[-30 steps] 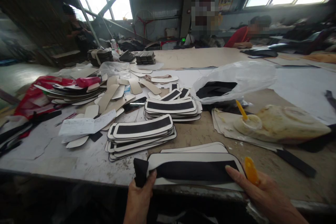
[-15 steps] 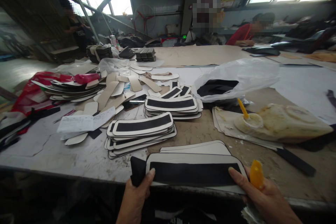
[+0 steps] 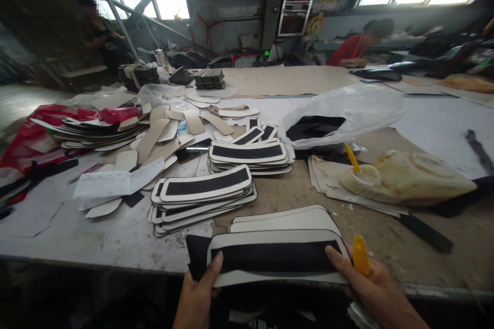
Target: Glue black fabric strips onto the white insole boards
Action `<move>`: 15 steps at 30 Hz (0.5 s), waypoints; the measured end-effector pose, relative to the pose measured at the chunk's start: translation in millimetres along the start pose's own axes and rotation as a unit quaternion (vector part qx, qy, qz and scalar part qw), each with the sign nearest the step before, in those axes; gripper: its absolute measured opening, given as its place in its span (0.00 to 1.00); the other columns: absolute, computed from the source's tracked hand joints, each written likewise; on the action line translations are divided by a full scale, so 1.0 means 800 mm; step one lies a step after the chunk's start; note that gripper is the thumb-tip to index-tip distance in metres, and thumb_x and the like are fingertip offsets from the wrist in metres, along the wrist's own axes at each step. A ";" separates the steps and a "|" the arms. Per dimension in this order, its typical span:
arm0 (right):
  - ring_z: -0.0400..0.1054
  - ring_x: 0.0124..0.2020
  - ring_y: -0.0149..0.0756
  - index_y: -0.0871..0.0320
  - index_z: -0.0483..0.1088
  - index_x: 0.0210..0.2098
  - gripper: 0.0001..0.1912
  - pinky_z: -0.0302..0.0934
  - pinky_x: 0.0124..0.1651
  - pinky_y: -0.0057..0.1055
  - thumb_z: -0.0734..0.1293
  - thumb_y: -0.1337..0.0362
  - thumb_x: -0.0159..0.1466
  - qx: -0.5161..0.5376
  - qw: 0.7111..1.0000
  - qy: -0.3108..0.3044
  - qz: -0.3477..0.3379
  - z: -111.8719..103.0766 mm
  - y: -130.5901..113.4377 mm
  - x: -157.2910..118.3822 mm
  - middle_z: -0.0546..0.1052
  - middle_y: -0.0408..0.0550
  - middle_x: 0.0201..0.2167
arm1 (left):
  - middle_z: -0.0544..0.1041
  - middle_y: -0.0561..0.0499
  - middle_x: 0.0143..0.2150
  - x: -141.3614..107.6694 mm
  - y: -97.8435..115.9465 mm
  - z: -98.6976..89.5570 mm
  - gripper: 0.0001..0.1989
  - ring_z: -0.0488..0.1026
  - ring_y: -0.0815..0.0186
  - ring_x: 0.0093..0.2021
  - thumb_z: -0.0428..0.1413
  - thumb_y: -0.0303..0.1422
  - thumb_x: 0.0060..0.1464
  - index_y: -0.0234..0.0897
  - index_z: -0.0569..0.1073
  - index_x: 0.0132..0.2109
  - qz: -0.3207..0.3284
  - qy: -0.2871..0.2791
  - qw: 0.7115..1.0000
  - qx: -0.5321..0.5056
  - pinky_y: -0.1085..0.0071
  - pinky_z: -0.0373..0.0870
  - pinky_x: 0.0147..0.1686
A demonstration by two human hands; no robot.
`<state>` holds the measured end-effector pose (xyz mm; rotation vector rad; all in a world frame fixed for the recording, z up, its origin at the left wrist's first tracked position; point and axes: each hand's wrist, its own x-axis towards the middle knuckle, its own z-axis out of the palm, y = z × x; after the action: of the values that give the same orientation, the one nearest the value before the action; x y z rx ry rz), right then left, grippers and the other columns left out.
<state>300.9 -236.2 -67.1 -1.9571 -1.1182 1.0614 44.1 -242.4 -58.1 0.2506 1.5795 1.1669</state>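
A curved white panel [image 3: 270, 237] with dark edges is held level at the table's front edge. A black strip [image 3: 274, 258] lies along its middle. My left hand [image 3: 199, 285] grips the panel's left end, thumb on the strip; more black fabric [image 3: 197, 254] sticks up beside that thumb. At the opposite end my right hand [image 3: 366, 282] pinches the panel, its thumb pressed on the strip. A yellow spatula-like tool [image 3: 361, 255] pokes out between this hand's fingers. Just behind the held panel lie several plain white panels [image 3: 281, 220], partly hidden.
Two stacks of strip-covered panels, a nearer stack [image 3: 206, 187] and a farther stack [image 3: 247, 151], stand mid-table. Rightward are a glue-smeared plastic container [image 3: 420, 177] with a yellow tool [image 3: 352, 158] and a clear bag [image 3: 370, 108]. Loose beige pieces [image 3: 154, 139] lie left. Two people are beyond.
The view has shifted slightly, so the table's contents sit farther left. Both hands keep hold of the panel, and its lower white border shows more now.
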 end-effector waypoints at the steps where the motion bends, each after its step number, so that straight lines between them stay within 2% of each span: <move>1: 0.53 0.16 0.27 0.57 0.61 0.18 0.23 0.50 0.21 0.26 0.63 0.43 0.52 0.014 1.000 -0.006 -0.002 0.000 -0.003 -0.001 0.58 0.37 0.11 | 0.76 0.49 0.33 -0.002 0.003 0.002 0.26 0.72 0.62 0.34 0.65 0.39 0.35 0.35 0.71 0.43 -0.011 -0.002 1.000 -0.017 0.73 0.66 0.28; 4: 0.51 0.16 0.25 0.58 0.64 0.21 0.21 0.49 0.20 0.24 0.65 0.45 0.52 0.084 0.996 -0.021 0.008 0.000 -0.014 -0.007 0.58 0.36 0.14 | 0.73 0.52 0.27 -0.003 0.008 0.002 0.21 0.68 0.69 0.26 0.66 0.37 0.34 0.33 0.73 0.37 -0.028 -0.017 0.998 -0.046 0.77 0.61 0.20; 7: 0.50 0.16 0.24 0.59 0.67 0.25 0.20 0.48 0.18 0.22 0.67 0.46 0.51 0.155 0.986 -0.034 0.045 -0.002 -0.020 -0.010 0.58 0.36 0.16 | 0.70 0.56 0.23 -0.002 0.008 -0.003 0.18 0.63 0.74 0.22 0.66 0.35 0.34 0.33 0.73 0.34 -0.046 -0.038 0.996 -0.059 0.79 0.57 0.17; 11: 0.47 0.16 0.22 0.58 0.68 0.29 0.20 0.44 0.16 0.20 0.69 0.47 0.49 0.232 0.966 -0.066 0.088 -0.004 -0.015 -0.006 0.58 0.35 0.16 | 0.70 0.57 0.21 -0.002 0.006 -0.005 0.17 0.60 0.76 0.19 0.67 0.35 0.34 0.33 0.73 0.33 -0.059 -0.047 0.995 -0.072 0.80 0.53 0.14; 15: 0.46 0.17 0.22 0.58 0.68 0.30 0.20 0.44 0.16 0.18 0.70 0.49 0.50 0.278 0.953 -0.071 0.092 -0.003 -0.009 -0.003 0.58 0.35 0.17 | 0.70 0.55 0.19 0.000 0.000 -0.007 0.18 0.62 0.74 0.17 0.67 0.37 0.31 0.34 0.74 0.32 -0.071 -0.039 0.995 -0.061 0.79 0.54 0.12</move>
<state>299.6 -235.4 -59.0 -1.5639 -0.6144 1.4519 39.5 -245.2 -58.5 0.0997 1.4292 1.1239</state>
